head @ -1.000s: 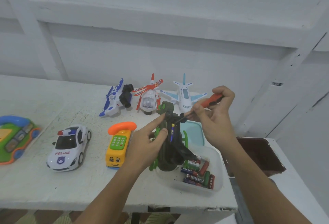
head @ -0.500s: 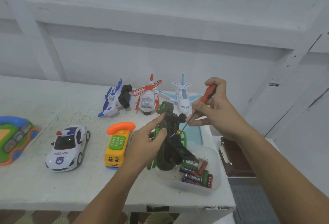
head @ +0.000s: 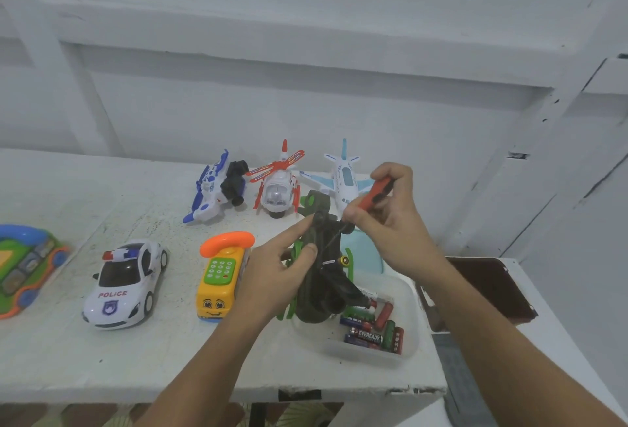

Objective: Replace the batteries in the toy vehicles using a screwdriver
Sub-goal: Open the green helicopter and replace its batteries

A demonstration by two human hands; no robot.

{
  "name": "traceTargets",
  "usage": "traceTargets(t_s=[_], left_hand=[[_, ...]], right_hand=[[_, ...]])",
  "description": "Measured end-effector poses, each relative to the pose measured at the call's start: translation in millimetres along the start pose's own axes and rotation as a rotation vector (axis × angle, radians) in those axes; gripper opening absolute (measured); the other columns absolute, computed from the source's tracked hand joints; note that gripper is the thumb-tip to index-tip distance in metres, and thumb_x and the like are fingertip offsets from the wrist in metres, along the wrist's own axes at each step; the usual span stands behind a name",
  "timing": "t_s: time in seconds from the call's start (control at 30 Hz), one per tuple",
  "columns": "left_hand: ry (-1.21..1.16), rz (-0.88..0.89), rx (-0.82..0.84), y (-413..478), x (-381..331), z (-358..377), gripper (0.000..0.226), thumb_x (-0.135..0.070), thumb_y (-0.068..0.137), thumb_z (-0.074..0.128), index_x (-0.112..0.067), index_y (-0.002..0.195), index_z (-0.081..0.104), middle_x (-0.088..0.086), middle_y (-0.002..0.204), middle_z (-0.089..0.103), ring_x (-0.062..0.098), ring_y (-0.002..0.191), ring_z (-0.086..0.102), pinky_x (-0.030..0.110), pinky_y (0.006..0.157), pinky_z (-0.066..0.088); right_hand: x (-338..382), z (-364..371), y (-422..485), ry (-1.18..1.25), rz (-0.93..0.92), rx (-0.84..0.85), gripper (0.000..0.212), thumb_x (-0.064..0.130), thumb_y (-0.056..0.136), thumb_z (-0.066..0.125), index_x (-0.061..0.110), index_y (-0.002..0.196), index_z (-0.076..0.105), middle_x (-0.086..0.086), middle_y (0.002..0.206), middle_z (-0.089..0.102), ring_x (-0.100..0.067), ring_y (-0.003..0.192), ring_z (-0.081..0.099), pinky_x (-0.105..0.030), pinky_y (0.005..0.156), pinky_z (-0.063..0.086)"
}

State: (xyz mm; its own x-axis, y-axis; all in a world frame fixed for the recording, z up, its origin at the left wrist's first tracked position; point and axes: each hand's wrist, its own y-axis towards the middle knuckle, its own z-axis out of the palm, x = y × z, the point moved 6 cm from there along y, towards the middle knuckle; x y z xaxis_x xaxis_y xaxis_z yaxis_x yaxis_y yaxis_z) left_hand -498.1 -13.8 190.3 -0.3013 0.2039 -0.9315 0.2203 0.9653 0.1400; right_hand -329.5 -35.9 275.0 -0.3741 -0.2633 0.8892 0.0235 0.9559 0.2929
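My left hand (head: 275,273) grips a dark green toy helicopter (head: 323,273) held above the table's right part, its underside turned toward me. My right hand (head: 390,222) pinches an orange-handled screwdriver (head: 373,194); its thin shaft slants down-left onto the helicopter's underside. A battery end shows in the toy's open compartment (head: 344,261). Below the toy, a clear plastic tub (head: 406,318) holds several batteries (head: 373,331).
On the white table (head: 102,369) stand a police car (head: 124,282), a yellow phone bus (head: 222,275), a blue-white plane (head: 212,188), a red-white helicopter (head: 278,185), a light-blue jet (head: 345,178) and a green toy (head: 23,267) at the left edge. A dark brown tray (head: 489,287) lies at the right.
My right hand has tilted the screwdriver and brought its tip lower against the helicopter's underside. My left hand keeps the toy in about the same place.
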Motion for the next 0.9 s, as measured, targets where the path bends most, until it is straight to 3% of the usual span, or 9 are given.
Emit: traceTargets(t_s=[0.1,0.3,0.4,0.5,0.57,0.7,0.8,0.9], left_hand=[[-0.015,-0.01,-0.002,0.1,1.2,-0.1,0.043,-0.031,0.096,0.057,-0.054,0.132,0.053,-0.026,0.131,0.06,0.007,0.12,0.058,0.023,0.089,0.052],[-0.018,-0.004,-0.01,0.3,-1.7,-0.7,0.043,-0.029,0.097,0.057,-0.052,0.133,0.052,-0.023,0.136,0.056,0.009,0.126,0.053,0.009,0.08,0.043],[-0.021,-0.005,-0.009,0.2,-2.3,-1.1,0.044,-0.029,0.097,0.057,-0.058,0.128,0.05,-0.029,0.131,0.054,0.007,0.126,0.052,0.005,0.076,0.04],[-0.03,0.002,-0.016,0.0,-0.5,-1.2,0.044,-0.029,0.096,0.057,-0.052,0.133,0.052,-0.024,0.137,0.055,0.008,0.127,0.052,0.004,0.076,0.039],[-0.032,0.008,-0.019,-0.1,-0.9,-0.9,0.044,-0.029,0.096,0.057,-0.053,0.132,0.051,-0.025,0.135,0.056,0.004,0.124,0.052,0.002,0.076,0.039],[-0.024,0.051,-0.024,-0.4,-7.1,-1.0,0.046,-0.025,0.096,0.058,-0.059,0.125,0.049,-0.047,0.112,0.055,-0.016,0.109,0.054,-0.001,0.073,0.043],[0.0,0.071,-0.03,-1.3,-9.3,-1.8,0.048,-0.023,0.096,0.058,-0.062,0.121,0.049,-0.056,0.098,0.052,-0.027,0.102,0.05,-0.003,0.072,0.041],[0.033,0.072,-0.021,-0.7,-10.2,-0.2,0.049,-0.027,0.096,0.058,-0.068,0.118,0.045,-0.056,0.101,0.05,-0.029,0.098,0.049,-0.002,0.069,0.042]], right_hand=[[1.9,3.3,-2.4,0.005,-0.025,0.007,0.05,0.005,0.091,0.063,0.04,0.103,0.029,-0.005,0.082,0.064,-0.019,0.076,0.068,-0.021,0.078,0.054],[-1.5,1.1,-2.9,-0.037,-0.034,-0.035,0.05,0.008,0.094,0.06,0.044,0.101,0.027,0.011,0.078,0.064,-0.012,0.075,0.067,-0.026,0.072,0.052],[-0.5,-2.0,-0.2,-0.043,-0.043,-0.063,0.047,0.009,0.094,0.059,0.042,0.103,0.027,0.007,0.079,0.062,-0.011,0.074,0.066,-0.026,0.07,0.055],[-1.2,-0.7,2.3,-0.067,-0.035,-0.034,0.049,0.012,0.093,0.061,0.045,0.103,0.027,0.007,0.081,0.062,-0.013,0.078,0.067,-0.026,0.076,0.057],[-3.7,3.3,1.4,-0.093,-0.019,-0.009,0.049,0.014,0.092,0.063,0.046,0.103,0.027,0.009,0.082,0.061,-0.011,0.079,0.066,-0.023,0.077,0.056],[-5.4,11.9,-0.5,-0.155,-0.02,0.03,0.046,0.018,0.092,0.064,0.044,0.104,0.028,0.003,0.089,0.058,-0.006,0.081,0.059,-0.01,0.072,0.049],[-5.2,12.6,0.4,-0.214,-0.041,0.064,0.047,0.018,0.092,0.062,0.047,0.103,0.027,-0.004,0.089,0.057,-0.015,0.079,0.061,-0.02,0.075,0.054],[-6.0,9.7,0.4,-0.225,-0.036,0.102,0.048,0.016,0.093,0.06,0.048,0.101,0.025,-0.011,0.09,0.059,-0.023,0.08,0.064,-0.034,0.078,0.057]])
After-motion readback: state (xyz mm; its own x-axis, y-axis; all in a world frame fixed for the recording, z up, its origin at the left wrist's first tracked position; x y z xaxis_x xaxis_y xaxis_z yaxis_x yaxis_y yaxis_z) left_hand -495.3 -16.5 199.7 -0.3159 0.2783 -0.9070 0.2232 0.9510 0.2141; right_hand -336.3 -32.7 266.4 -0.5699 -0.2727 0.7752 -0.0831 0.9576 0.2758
